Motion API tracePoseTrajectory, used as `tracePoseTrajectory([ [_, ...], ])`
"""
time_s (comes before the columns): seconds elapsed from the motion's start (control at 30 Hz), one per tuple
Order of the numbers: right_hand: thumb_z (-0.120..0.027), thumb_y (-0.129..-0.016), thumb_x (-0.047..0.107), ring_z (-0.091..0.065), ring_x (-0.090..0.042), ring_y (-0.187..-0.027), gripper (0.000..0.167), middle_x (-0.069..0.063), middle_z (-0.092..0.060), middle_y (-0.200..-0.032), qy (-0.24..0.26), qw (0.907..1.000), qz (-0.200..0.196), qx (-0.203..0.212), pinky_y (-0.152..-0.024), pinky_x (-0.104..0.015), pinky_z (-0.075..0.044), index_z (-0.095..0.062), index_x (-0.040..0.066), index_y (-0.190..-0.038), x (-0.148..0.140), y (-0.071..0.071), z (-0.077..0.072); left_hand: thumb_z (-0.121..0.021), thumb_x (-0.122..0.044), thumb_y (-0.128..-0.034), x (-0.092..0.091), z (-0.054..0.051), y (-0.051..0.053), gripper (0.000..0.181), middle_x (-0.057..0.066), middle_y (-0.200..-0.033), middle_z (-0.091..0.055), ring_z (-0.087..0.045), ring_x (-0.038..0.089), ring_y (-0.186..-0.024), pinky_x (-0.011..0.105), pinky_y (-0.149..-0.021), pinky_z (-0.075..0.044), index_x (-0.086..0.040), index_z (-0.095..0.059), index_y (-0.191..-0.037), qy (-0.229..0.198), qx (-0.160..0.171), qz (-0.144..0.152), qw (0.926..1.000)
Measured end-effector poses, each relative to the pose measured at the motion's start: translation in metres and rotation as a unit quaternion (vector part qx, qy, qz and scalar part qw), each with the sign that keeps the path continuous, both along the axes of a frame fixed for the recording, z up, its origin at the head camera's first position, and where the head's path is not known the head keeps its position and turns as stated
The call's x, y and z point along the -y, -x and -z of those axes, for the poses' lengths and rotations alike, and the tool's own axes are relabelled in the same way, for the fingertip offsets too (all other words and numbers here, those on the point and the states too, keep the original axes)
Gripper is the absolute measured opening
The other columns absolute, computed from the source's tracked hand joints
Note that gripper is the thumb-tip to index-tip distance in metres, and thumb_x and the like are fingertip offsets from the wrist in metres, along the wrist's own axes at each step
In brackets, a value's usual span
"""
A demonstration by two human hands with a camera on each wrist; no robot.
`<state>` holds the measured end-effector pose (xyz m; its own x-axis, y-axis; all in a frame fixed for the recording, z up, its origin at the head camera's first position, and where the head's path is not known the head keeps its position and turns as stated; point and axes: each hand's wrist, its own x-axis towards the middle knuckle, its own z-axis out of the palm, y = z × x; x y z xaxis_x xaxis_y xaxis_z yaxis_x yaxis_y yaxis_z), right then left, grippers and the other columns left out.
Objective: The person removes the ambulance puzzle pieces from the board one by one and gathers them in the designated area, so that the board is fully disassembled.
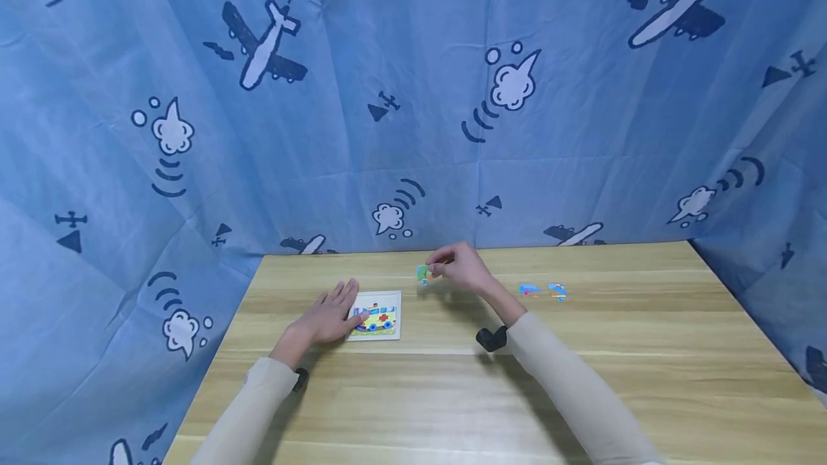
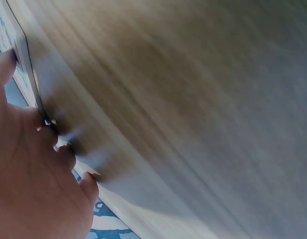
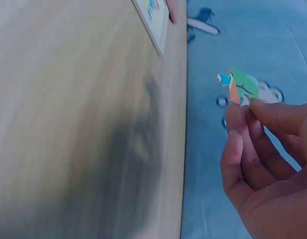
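Smooth wood-grain table (image 1: pixel 413 397), cloth curtain (image 1: pixel 413 41)

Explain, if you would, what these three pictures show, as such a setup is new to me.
There is no machine here: just a person's bare left hand and right hand. The wide picture looks forward and down from the person's head; the other two look out from the left and right wrists. On the wooden table lie an ambulance picture board and, to its right, a bluish puzzle piece with a second piece beside it. The left hand rests at the board's left edge, thumb over the picture. The right hand pinches a mostly green puzzle piece. Blue printed fabric hangs behind.
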<state>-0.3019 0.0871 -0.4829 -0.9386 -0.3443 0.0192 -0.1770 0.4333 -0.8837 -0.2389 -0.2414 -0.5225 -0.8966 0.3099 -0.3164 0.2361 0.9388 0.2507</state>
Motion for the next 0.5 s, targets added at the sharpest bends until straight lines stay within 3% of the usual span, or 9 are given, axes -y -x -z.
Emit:
tracePoseTrajectory([
  [0.17,-0.070,-0.100,0.011,-0.076,-0.038,-0.101,0.017,-0.016,-0.079,-0.108,-0.006,0.9999,0.003,0.016,-0.091,-0.053,-0.062,-0.080,0.004,-0.111,-0.032,0.002,-0.002,-0.036,-0.061,-0.1093,-0.002,0.001,0.000,0.085,0.008,-0.180,-0.003,-0.003,0.033,-0.167,0.059,-0.135,-0.009,-0.010,-0.007,-0.170,0.002,-0.003,0.003,1.0000],
  [0.5,-0.069,-0.100,0.010,-0.077,-0.035,-0.100,0.016,-0.018,-0.077,-0.111,-0.041,0.9989,0.015,0.014,-0.092,-0.052,-0.062,-0.080,0.002,-0.110,-0.082,0.008,0.001,-0.037,-0.059,-0.1099,-0.002,-0.001,-0.001,0.083,0.010,-0.179,-0.006,-0.006,0.035,-0.167,0.060,-0.135,-0.010,-0.008,-0.010,-0.170,-0.009,-0.012,-0.002,0.9999],
])
